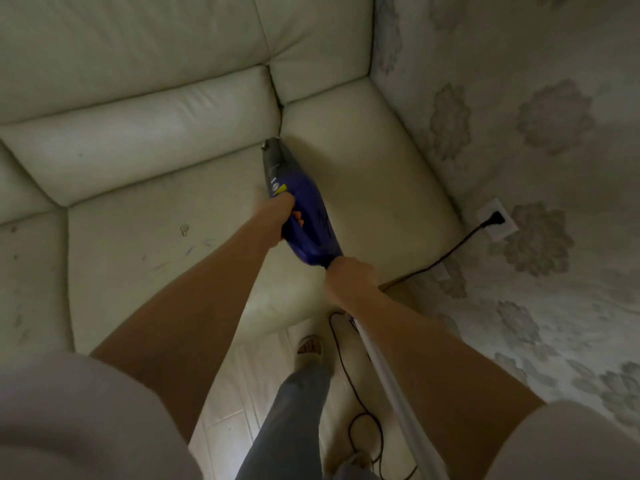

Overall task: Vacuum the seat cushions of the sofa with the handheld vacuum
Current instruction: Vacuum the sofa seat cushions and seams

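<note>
A blue handheld vacuum [306,216] with a grey nozzle lies angled across the cream leather sofa seat cushion [145,244]. Its nozzle tip sits at the crease where two seat cushions meet the backrest. My left hand [282,216] grips the vacuum's body from the left side. At the vacuum's rear end my right hand [349,275] is closed around its handle, from which a pale tube runs down toward me.
The right seat cushion [367,161] ends against a floral-papered wall [519,140]. A black cord [446,254] runs from a wall outlet [497,220] down to loops on the pale floor [228,403]. My leg and sandalled foot [311,348] stand before the sofa. Pen marks dot the left cushion.
</note>
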Action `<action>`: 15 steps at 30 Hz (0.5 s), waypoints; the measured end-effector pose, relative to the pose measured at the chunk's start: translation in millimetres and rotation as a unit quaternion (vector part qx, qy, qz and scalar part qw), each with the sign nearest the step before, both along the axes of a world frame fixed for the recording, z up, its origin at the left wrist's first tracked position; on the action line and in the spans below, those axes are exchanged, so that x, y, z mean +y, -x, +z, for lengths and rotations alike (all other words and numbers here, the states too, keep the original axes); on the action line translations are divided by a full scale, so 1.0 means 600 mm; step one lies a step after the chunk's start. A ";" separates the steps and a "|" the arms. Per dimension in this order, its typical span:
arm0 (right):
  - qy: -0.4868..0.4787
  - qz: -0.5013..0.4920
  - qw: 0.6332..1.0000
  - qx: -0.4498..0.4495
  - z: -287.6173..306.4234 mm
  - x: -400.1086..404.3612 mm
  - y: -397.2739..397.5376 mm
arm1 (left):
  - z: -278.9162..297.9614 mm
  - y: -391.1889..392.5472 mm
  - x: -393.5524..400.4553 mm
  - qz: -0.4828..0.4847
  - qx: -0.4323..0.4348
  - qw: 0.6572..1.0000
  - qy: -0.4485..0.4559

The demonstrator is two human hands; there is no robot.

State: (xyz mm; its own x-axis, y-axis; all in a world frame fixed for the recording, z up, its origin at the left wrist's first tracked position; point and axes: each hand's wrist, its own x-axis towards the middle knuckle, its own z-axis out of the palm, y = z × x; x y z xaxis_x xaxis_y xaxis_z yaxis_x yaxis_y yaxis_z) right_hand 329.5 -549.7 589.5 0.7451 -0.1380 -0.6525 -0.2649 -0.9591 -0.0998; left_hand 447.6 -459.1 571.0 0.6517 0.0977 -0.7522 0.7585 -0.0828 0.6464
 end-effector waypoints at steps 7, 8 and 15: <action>0.016 0.018 1.000 0.002 0.010 -0.020 0.141 | 0.005 0.135 -0.014 0.001 0.004 1.000 -0.005; 0.019 0.020 1.000 0.000 0.015 -0.023 0.156 | 0.007 0.151 -0.017 0.000 0.002 1.000 -0.001; 0.010 0.003 1.000 0.004 0.029 -0.028 0.275 | 0.024 0.260 -0.030 -0.032 0.002 0.999 -0.011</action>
State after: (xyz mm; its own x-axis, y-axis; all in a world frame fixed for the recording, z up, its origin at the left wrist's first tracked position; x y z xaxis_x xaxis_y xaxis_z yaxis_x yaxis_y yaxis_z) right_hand 164.6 -566.5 607.0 0.7411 -0.1463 -0.6553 -0.2595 -0.9625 -0.0786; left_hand 291.7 -477.4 585.2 0.6544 0.0716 -0.7528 0.7535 -0.1449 0.6412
